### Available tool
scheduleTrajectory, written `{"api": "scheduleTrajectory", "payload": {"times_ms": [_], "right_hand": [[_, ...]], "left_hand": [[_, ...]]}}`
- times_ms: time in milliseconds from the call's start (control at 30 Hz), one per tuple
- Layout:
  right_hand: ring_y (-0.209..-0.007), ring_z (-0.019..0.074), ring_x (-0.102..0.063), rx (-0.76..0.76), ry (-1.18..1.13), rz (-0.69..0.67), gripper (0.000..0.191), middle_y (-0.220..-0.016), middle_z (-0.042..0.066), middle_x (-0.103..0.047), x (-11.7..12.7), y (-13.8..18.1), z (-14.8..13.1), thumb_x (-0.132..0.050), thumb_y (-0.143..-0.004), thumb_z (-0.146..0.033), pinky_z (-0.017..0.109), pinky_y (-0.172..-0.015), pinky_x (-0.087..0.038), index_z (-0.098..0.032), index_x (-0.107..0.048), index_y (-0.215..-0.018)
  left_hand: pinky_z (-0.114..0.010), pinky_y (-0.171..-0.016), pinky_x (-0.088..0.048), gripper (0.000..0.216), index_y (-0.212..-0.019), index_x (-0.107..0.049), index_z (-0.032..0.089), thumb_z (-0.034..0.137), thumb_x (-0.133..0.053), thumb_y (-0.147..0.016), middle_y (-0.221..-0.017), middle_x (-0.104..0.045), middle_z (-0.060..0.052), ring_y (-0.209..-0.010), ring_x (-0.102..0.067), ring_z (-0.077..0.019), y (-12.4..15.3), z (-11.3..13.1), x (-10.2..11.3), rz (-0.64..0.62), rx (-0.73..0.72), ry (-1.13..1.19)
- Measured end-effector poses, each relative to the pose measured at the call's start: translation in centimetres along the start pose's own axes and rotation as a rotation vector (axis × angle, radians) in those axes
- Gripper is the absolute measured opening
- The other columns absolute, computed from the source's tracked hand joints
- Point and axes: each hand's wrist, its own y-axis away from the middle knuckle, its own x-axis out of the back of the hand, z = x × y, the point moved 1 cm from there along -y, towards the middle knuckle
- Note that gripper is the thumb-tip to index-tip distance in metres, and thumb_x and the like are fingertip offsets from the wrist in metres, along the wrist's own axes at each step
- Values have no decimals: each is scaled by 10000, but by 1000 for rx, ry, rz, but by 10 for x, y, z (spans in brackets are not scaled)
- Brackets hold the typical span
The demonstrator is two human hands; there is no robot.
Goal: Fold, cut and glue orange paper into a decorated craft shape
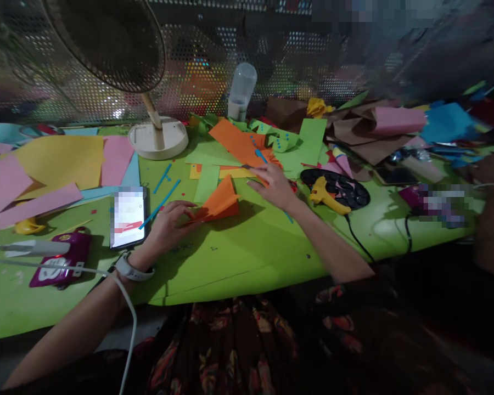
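Note:
A folded orange paper shape (221, 202) lies on the green table cover (247, 252) in the middle. My left hand (169, 224), with a white watch on its wrist, curls its fingers onto the shape's left end and pins it down. My right hand (274, 185) reaches past the shape, fingers spread, resting on the orange and green sheets (234, 144) behind it. A thin blue strip (262, 157) lies just beyond its fingertips.
A phone (128, 216) lies left of my left hand. A desk fan (158, 137) stands at the back left and a plastic bottle (242, 90) behind the papers. A yellow glue gun (328, 195) rests on a black tray. Loose coloured paper covers both sides.

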Motion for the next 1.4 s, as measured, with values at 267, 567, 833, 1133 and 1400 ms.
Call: {"api": "scheduleTrajectory", "payload": {"times_ms": [267,567,833,1133,1400], "right_hand": [[-1006,211,-625,313,-432,-308,251,-1037,82,-713,-18,18,-61,-648,-882,-383,405,-920,-484,-194,-711,-1035],[-832,252,-641,-328,-159,109,227,-885,111,-704,15,-14,43,-591,-869,-341,418,-763,-509,-172,-699,-976],[-1222,303,-492,187,144,-126,512,-1300,127,-577,-18,-32,-1,-673,-848,-385,494,-1046,-391,-219,-564,-1320],[-1049,275,-557,550,224,-387,356,-1022,126,-688,-40,-53,-53,-696,-839,-355,451,-1002,-360,-137,-692,-1121],[-964,220,-541,666,218,47,326,-974,72,-676,-2,-13,-68,-398,-991,-180,475,-979,-390,-237,-704,-1090]], "left_hand": [[-450,-970,-502,70,-910,-603,231,299,-598,-895,-1190,-680,-72,-1136,-617,-237,1,10,7,-57,-194,35],[-477,-871,-548,377,-1197,-585,257,492,-557,-904,-1138,-666,-120,-1070,-639,-299,-4,2,-1,-48,25,-184],[-454,-735,-532,378,-944,-627,201,545,-654,-790,-948,-631,-131,-912,-632,-315,-22,7,-9,-74,83,-283],[-331,-636,-502,288,-1053,-568,190,268,-632,-784,-877,-688,-55,-766,-658,-226,-31,19,-4,-169,262,-37],[-419,-959,-460,239,-1139,-646,254,206,-579,-915,-1090,-730,-49,-1023,-649,-225,-23,48,21,191,-316,-422]]}}
